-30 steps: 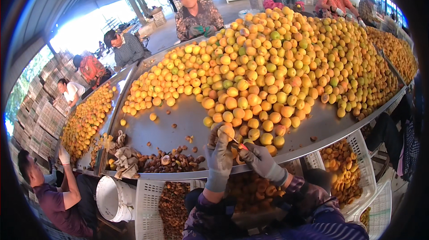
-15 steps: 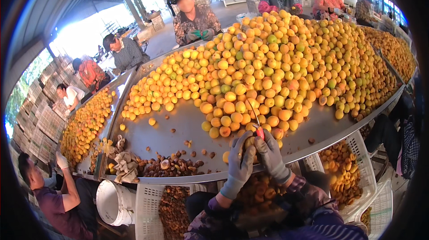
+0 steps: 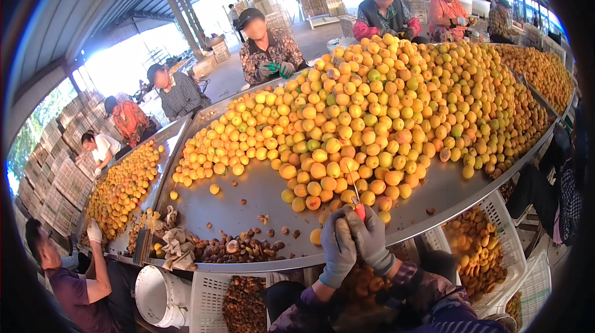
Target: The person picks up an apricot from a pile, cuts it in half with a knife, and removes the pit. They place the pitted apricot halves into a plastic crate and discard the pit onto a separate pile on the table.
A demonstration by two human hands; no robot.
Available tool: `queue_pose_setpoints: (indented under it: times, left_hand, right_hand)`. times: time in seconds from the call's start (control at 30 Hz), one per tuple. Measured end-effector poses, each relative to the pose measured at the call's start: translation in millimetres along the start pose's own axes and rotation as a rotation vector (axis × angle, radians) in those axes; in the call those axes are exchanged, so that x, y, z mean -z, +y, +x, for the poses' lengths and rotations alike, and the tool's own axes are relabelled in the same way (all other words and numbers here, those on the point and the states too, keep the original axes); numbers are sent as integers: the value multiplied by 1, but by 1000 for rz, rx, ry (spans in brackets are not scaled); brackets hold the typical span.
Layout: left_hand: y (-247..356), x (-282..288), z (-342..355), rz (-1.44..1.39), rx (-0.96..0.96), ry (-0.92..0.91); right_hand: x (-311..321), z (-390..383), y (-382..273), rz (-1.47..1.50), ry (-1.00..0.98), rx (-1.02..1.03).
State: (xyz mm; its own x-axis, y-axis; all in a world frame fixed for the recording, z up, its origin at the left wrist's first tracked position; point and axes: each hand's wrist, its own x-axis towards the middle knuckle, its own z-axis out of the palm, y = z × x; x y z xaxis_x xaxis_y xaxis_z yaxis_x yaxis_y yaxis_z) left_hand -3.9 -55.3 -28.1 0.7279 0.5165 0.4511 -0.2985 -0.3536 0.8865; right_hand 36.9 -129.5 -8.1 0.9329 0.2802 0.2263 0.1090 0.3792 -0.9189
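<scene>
Your right hand [image 3: 374, 244] grasps the knife [image 3: 359, 209], probably light and stiff, by its red handle, the safest hold, near the surface's [image 3: 260, 201] front edge beside likely soft fruit [image 3: 372, 128]; whether your curled left hand [image 3: 338, 249] holds anything cannot be told.

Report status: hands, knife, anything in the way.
Right hand grips red-handled knife, blade pointing away. Left hand close beside, contents hidden. Fruit pile ahead of blade.

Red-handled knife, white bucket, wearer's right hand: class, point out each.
Red-handled knife [image 3: 359, 210]: head view, on handle.
White bucket [image 3: 178, 301]: head view, outer wall.
Wearer's right hand [image 3: 370, 239]: head view, back of glove.
</scene>
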Motion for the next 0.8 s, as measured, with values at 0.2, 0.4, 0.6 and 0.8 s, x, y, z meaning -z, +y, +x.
queue_pose_setpoints:
  times: [0.2, 0.4, 0.6, 0.8]
  left_hand:
    - [-5, 0, 1, 14, -3, 86]
    - [-7, 5, 14, -281, 272, 81]
    - [-48, 26, 28, -342, 188, -68]
    - [-9, 39, 43, -1236, 578, -158]
  right_hand:
    - [-2, -7, -1, -199, 1, 166]
    - [6, 4, 12, -258, -69, 173]
    - [11, 17, -23, 189, -204, -256]
    - [16, 19, -9, 25, -131, -147]
